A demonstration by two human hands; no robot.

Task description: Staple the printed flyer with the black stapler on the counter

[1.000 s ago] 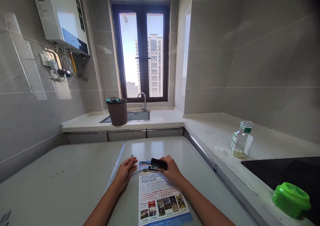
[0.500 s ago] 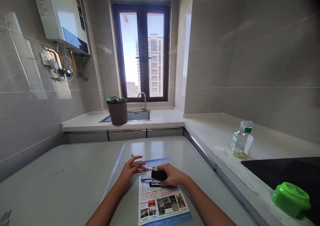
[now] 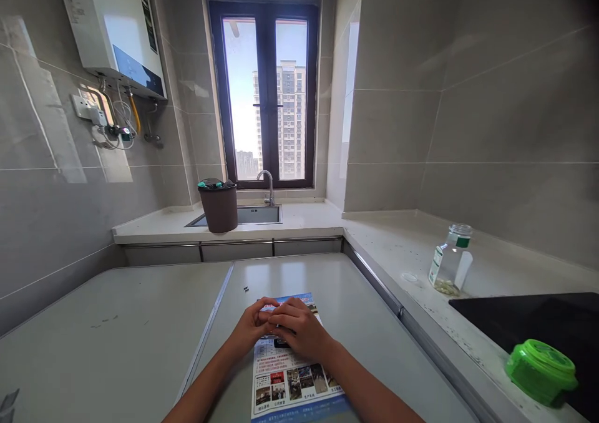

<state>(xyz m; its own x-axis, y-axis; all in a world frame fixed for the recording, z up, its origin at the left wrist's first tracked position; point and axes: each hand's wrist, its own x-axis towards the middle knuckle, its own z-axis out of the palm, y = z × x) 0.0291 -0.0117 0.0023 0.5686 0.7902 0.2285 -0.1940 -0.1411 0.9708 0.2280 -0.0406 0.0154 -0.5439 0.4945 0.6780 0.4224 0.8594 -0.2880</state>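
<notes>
A black stapler (image 3: 281, 343) with a metal rail lies over the printed flyer (image 3: 281, 367), mostly covered by my hands. My right hand (image 3: 303, 334) is wrapped over the stapler from the right, its fingers reaching left across the top. From the left, my left hand (image 3: 251, 327) meets it at the stapler's front end, fingers curled and pressed together; what they pinch is hidden. The fingertips of both hands touch or overlap. Just beyond my left hand, small dark staple-like bits (image 3: 246, 289) rest on the pale tabletop (image 3: 140, 335).
A brown bin (image 3: 219, 209) stands at the sink (image 3: 259, 215) under the window. On the right counter are a glass jar (image 3: 450, 264), a clear lid (image 3: 409, 277), a black cooktop (image 3: 538, 317) and a green container (image 3: 541, 373). A metal-trimmed counter edge (image 3: 374, 279) borders the table.
My left hand has moved right to the stapler's front. My right hand's fingers have shifted forward over its top, so the stapler that showed before is now largely covered.
</notes>
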